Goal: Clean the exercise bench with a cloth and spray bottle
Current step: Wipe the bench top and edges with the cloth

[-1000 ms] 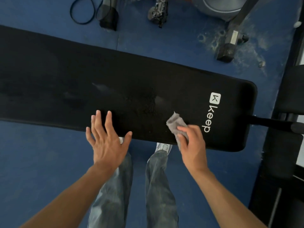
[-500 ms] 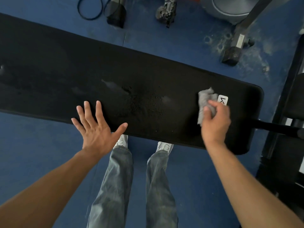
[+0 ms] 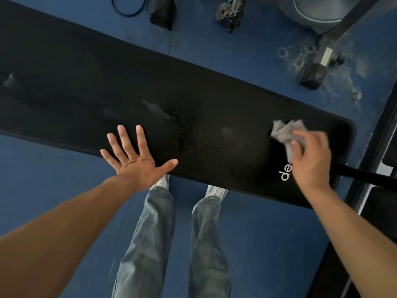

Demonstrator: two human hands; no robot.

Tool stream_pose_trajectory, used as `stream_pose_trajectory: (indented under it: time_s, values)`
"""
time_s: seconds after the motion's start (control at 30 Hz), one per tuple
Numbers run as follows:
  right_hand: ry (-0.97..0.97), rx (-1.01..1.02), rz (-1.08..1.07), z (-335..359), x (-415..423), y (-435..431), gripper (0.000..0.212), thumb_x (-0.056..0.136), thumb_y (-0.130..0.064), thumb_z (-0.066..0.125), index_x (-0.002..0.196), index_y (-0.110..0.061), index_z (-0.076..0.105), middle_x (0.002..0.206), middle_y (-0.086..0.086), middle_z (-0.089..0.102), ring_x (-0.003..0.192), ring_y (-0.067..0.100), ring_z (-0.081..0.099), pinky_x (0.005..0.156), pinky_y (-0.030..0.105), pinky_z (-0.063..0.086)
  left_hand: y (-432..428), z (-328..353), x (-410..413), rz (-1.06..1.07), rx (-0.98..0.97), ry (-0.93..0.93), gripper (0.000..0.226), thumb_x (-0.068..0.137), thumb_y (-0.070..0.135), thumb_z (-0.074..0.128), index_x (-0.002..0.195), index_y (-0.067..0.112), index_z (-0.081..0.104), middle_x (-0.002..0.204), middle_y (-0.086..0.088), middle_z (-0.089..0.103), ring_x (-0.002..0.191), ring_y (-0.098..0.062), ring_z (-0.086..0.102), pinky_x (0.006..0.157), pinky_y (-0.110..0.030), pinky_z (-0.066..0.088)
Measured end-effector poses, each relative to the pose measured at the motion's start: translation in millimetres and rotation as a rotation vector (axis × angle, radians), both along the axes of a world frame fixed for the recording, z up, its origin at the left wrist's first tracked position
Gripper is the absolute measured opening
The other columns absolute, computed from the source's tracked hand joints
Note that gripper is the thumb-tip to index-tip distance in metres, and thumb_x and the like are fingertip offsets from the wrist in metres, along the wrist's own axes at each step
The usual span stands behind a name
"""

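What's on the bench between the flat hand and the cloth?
Head view: only bench pad with a speckled, wet-looking patch, between the left hand and the cloth.

One wide-angle view from the person's head faces steeply down, near the bench (image 3: 193,93); the bench slants across the upper frame; the legs (image 3: 154,244) stand low at centre over blue floor (image 3: 268,244).

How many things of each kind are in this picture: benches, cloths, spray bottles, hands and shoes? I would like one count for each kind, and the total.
Bench: 1
Cloth: 1
Spray bottle: 0 in view
Hands: 2, the left hand and the right hand
Shoes: 2, the left shoe and the right shoe
Total: 6
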State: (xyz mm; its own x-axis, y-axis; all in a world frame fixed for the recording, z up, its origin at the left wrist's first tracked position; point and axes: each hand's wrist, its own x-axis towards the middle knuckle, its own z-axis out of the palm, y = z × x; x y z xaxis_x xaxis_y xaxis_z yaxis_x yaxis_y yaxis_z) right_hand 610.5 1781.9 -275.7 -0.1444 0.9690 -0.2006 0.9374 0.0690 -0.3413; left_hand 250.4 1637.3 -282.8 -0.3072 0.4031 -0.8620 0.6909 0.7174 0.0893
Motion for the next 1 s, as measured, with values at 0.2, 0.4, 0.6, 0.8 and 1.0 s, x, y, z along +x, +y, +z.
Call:
stream_pose_trajectory:
  time_s: [0.2, 0.4, 0.6, 0.8, 1.0]
  values:
    - [0.096, 0.125, -0.197, -13, -59, 56, 0.026, 0.095, -0.013, 0.06, 0.119, -0.005, 0.067, 0.116, 0.021, 0.062, 0.104, 0.035, 0.06, 0.093, 0.027, 0.039, 10, 9, 1, 0.001, -0.057, -0.038, 0.125, 0.065, 0.099, 0.037, 0.118, 0.039, -0.059, 0.123, -0.002, -0.069, 0.134, -0.037, -0.053, 0.11, -0.062, -0.028]
    - [0.294, -0.069, 0.18, -3, -100, -54, 0.022, 0.095, -0.01, 0.068, 0.117, -0.008, 0.069, 0.107, 0.009, 0.058, 0.093, 0.02, 0.059, 0.086, 0.024, 0.046, 14, 15, -1, 0.001, -0.131, -0.059, 0.126, 0.066, 0.098, 0.039, 0.119, 0.038, -0.058, 0.125, -0.005, -0.067, 0.133, -0.037, -0.053, 0.111, -0.062, -0.027]
    - [0.2, -0.152, 0.147, 3, -36, -96, 0.021, 0.091, -0.005, 0.07, 0.112, -0.005, 0.07, 0.107, 0.007, 0.059, 0.094, 0.016, 0.057, 0.092, 0.01, 0.041, 18, 17, -2, 0.004, -0.171, -0.057, 0.125, 0.063, 0.1, 0.037, 0.111, 0.04, -0.063, 0.119, -0.002, -0.07, 0.132, -0.036, -0.054, 0.111, -0.062, -0.027]
    - [0.091, 0.038, -0.432, 7, -10, -12, 0.027, 0.089, -0.004, 0.069, 0.117, -0.002, 0.068, 0.112, 0.026, 0.061, 0.1, 0.035, 0.062, 0.085, 0.002, 0.033, 20, 17, 0, 0.002, -0.182, -0.045, 0.126, 0.065, 0.098, 0.039, 0.118, 0.039, -0.058, 0.123, -0.004, -0.068, 0.134, -0.036, -0.053, 0.112, -0.062, -0.027]
    - [0.233, 0.112, -0.233, -16, -100, 49, 0.025, 0.09, -0.014, 0.065, 0.114, -0.007, 0.071, 0.111, 0.015, 0.062, 0.095, 0.016, 0.058, 0.084, 0.002, 0.032, 20, 13, 0, -0.004, -0.189, -0.015, 0.125, 0.062, 0.1, 0.037, 0.11, 0.041, -0.061, 0.117, -0.001, -0.07, 0.134, -0.036, -0.053, 0.112, -0.061, -0.026]
